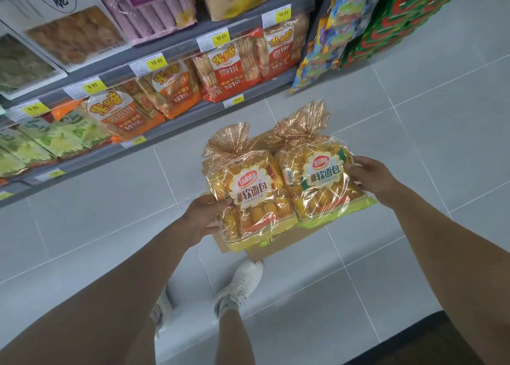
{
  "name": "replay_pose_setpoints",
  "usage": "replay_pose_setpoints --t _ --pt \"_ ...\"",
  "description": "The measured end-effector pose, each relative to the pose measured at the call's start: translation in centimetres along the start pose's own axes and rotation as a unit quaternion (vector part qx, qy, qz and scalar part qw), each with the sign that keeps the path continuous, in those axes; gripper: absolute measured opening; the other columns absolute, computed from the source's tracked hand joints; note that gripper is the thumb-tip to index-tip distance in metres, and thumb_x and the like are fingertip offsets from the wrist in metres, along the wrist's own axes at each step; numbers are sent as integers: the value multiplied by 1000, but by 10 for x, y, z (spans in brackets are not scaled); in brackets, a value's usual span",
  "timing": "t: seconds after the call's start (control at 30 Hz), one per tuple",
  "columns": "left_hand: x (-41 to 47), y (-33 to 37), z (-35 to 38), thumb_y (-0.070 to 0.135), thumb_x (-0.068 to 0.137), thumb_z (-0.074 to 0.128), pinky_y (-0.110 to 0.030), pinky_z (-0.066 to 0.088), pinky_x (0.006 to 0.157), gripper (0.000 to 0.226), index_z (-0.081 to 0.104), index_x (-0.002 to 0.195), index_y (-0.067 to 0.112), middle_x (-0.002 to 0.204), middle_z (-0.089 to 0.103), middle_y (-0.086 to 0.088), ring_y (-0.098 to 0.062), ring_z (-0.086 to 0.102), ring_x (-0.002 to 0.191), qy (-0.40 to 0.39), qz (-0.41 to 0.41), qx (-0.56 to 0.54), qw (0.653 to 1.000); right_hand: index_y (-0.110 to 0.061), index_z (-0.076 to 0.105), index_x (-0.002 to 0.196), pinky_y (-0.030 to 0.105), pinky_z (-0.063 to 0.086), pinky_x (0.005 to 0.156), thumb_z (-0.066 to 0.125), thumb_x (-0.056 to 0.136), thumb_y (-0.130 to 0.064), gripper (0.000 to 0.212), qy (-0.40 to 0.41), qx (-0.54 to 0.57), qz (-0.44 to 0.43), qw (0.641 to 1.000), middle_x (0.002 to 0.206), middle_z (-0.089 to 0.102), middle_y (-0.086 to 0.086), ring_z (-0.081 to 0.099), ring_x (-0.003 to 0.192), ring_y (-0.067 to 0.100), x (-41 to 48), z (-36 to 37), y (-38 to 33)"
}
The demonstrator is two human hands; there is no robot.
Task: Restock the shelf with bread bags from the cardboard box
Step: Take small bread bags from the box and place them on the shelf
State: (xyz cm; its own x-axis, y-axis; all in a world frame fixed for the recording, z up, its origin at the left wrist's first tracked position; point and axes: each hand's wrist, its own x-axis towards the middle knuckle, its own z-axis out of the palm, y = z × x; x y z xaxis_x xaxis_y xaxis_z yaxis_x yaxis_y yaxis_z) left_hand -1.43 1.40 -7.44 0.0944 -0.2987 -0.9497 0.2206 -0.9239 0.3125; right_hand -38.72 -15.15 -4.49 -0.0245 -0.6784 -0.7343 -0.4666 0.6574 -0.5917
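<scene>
Two clear bread bags full of yellow rolls are held side by side above the cardboard box (278,244) on the floor. My left hand (202,217) grips the left bread bag (252,199) by its lower left edge. The right bread bag (321,179), which has green trim, is held at its right edge by my right hand (372,178). Both bags have gathered golden tops pointing towards the shelf (176,134). Most of the box is hidden beneath the bags.
The grey shelf at the upper left carries orange cracker bags (176,88), green snack bags (63,135) and yellow price tags. Hanging colourful packs (367,25) fill the upper right. My white shoes (242,284) stand on the grey tiled floor just behind the box.
</scene>
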Motion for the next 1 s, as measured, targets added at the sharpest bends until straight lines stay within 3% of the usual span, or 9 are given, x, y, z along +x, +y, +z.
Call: replay_pose_setpoints --t 0.07,0.27,0.4,0.47,0.6,0.73,1.0 --pt "-5 1 -1 46 60 92 -44 62 82 84 56 134 24 127 67 -5 -28 64 117 -11 -4 -13 1000 -11 71 114 22 52 54 66 96 -20 21 -16 5 -6 1000 97 72 11 64 74 20 -4 -4 1" --pt "-20 -2 -8 31 81 83 -50 56 94 53 59 128 25 126 70 -4 -29 67 115 -70 11 -10 997 -12 70 112 29 52 67 66 96 -21 19 -32 11 -19 999 91 68 7 60 79 22 -19 -18 1" --pt "-34 1 -8 27 87 78 -47 57 91 47 58 130 27 126 69 0 -25 66 116 -83 26 -2 996 -15 70 112 28 52 69 66 96 -24 19 -29 21 -12 999 94 68 8 62 82 21 -33 -24 1" --pt "-40 2 -10 28 87 78 -44 56 86 46 58 129 28 127 69 2 -24 64 117 -84 33 7 996 -14 69 114 26 53 66 67 95 -23 21 -27 30 -5 999 97 70 10 65 81 21 -39 -27 0" --pt "-52 5 -16 27 88 76 -48 54 95 42 60 127 28 125 70 2 -23 66 115 -80 40 10 996 -13 68 116 19 54 55 66 95 -19 22 -23 52 2 998 94 71 7 69 69 11 -54 -31 -6" --pt "-69 15 -22 27 87 78 -52 52 100 44 61 127 26 126 69 0 -24 64 118 -78 49 12 996 -11 67 116 19 54 55 66 95 -17 22 -10 54 -6 998 91 70 6 66 74 17 -70 -36 -17" --pt "-124 49 -41 27 88 77 -44 56 90 43 60 128 27 127 67 0 -23 63 118 -73 93 33 992 -6 69 112 42 47 71 62 98 -13 18 22 35 -61 997 89 66 15 59 76 26 -123 -36 -60"
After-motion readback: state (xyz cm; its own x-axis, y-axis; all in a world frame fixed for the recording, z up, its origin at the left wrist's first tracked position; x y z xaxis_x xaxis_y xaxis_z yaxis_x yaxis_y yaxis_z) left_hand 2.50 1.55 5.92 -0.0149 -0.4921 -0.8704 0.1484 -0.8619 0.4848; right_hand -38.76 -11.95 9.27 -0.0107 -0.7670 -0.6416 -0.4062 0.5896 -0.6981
